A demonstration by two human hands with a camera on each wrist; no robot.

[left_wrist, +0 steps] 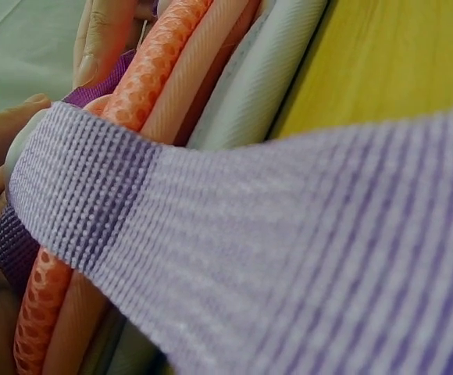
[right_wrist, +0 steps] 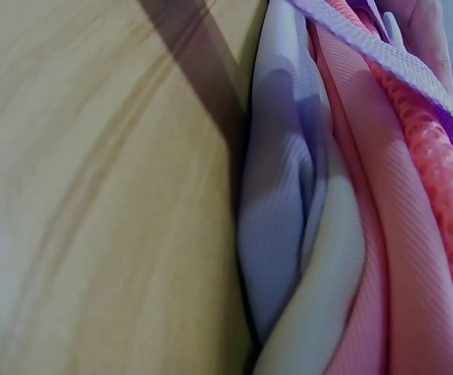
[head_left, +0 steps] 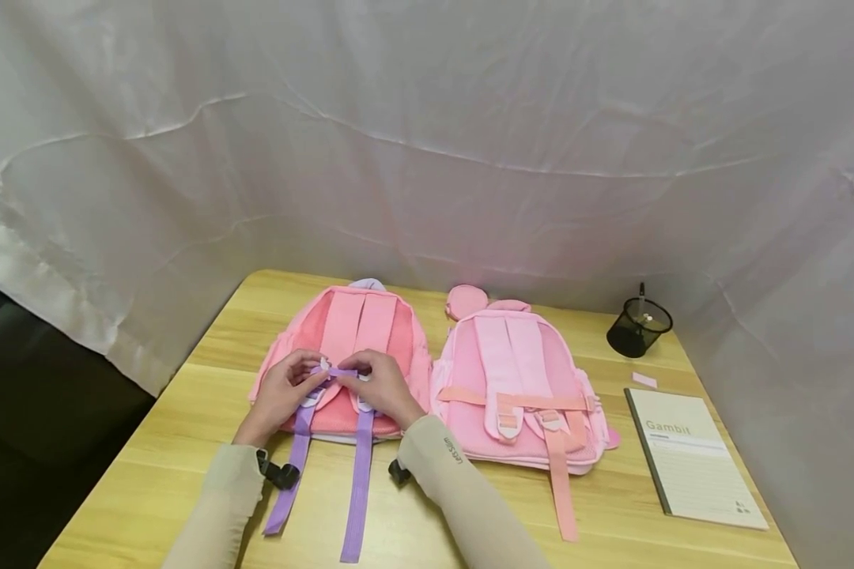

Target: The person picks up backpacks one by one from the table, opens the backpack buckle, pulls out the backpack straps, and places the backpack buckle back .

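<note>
Nearest are the beige sleeves (head_left: 480, 502), with a black wrist camera (head_left: 282, 475) at the left cuff. Between the forearms, two purple strap tails (head_left: 357, 506) run down onto the wooden tabletop (head_left: 427, 529). Off to the right, a notebook (head_left: 693, 462) lies flat, marked "Gambit".

A little farther, both hands work over the lower half of a coral-pink backpack (head_left: 345, 324), which lies with its shoulder straps facing up. The left hand (head_left: 285, 389) pinches one end of a narrow purple strip (head_left: 343, 372), beside a small white piece (head_left: 324, 363); the right hand (head_left: 384, 387) grips the other end, so the strip stretches between them.

Just beside it on the right lies a paler pink backpack (head_left: 523, 367), also straps up, with an orange strap (head_left: 561, 482) trailing toward the near edge. Beyond the notebook are a small pink slip (head_left: 644, 381) and a black mesh cup (head_left: 632, 336) holding a pen (head_left: 641, 292). At the back hangs a grey curtain (head_left: 427, 174).
</note>
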